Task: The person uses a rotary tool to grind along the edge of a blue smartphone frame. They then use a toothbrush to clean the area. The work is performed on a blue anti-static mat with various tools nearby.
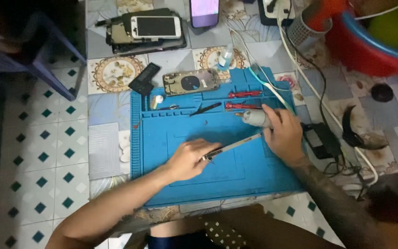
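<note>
Nearest you, over the blue work mat [199,180], your two bare forearms come in from the bottom edge. Your left hand [187,159] is curled shut, pinching the near end of one long thin metal strip [233,146], possibly a phone frame seen on edge; it lies slanted across the mat's middle, running up to the right. Your right hand [283,133] closes on the strip's far end and also wraps one small grey cylinder tool [253,118], its tip pointing left. Just beyond the hands, in the mat's upper trays: two red-handled screwdrivers [243,94], one above the other; one pair of dark tweezers [206,109]; one small white round piece [159,99]. One phone back housing [190,82], opened side up, sits on the mat's top edge, with one flat black battery [144,78] just left of it on the patterned table. One small clear bottle [225,58] stands behind the housing. Right of the mat: one black power adapter [321,140] with tangled cables, and one white cable [300,69] running to the far end of the table. Far end: one stack of phones with a white phone [155,26] on top, one lit phone [204,12] beside it, and one red basin [365,41] at the right corner.
</note>
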